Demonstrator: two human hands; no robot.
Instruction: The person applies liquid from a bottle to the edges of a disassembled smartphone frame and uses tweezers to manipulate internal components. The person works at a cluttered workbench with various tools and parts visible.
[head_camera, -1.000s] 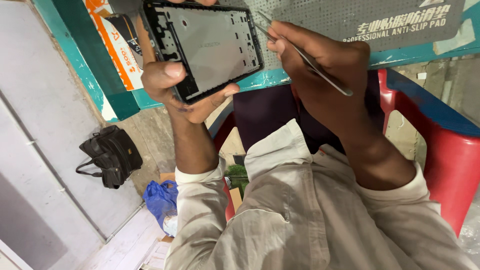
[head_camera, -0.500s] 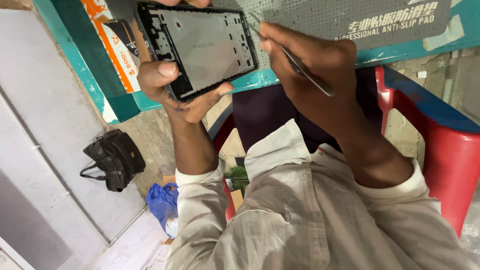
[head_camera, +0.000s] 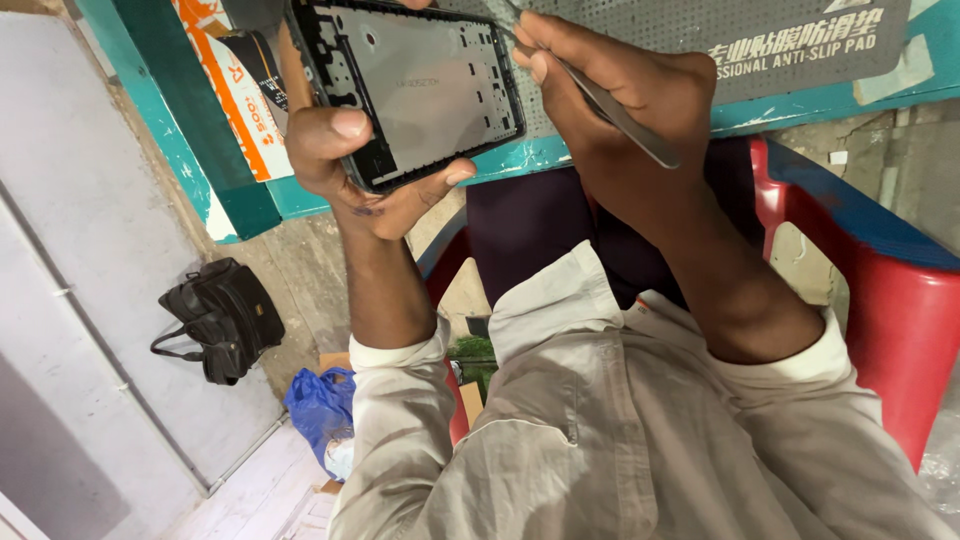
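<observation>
My left hand (head_camera: 345, 165) grips an opened phone frame (head_camera: 425, 85), black-edged with a bare grey metal inner plate, thumb on its left end and fingers under its lower edge. My right hand (head_camera: 625, 95) pinches a pair of metal tweezers (head_camera: 620, 110), whose tips reach toward the frame's upper right corner at the top of the view. Both hands hover over a grey perforated anti-slip mat (head_camera: 720, 35) on a teal table (head_camera: 800, 100). The tweezer tips themselves are hidden behind my fingers.
A red plastic chair (head_camera: 900, 340) stands to my right. A black bag (head_camera: 220, 315) lies on the floor at the left, with a blue plastic bag (head_camera: 320, 405) below it. An orange and white box (head_camera: 235, 85) leans at the table's left end.
The view has drifted slightly; both hands and the phone frame sit a little higher in the picture. My right hand has moved a touch closer to the frame's corner with the tweezers.
</observation>
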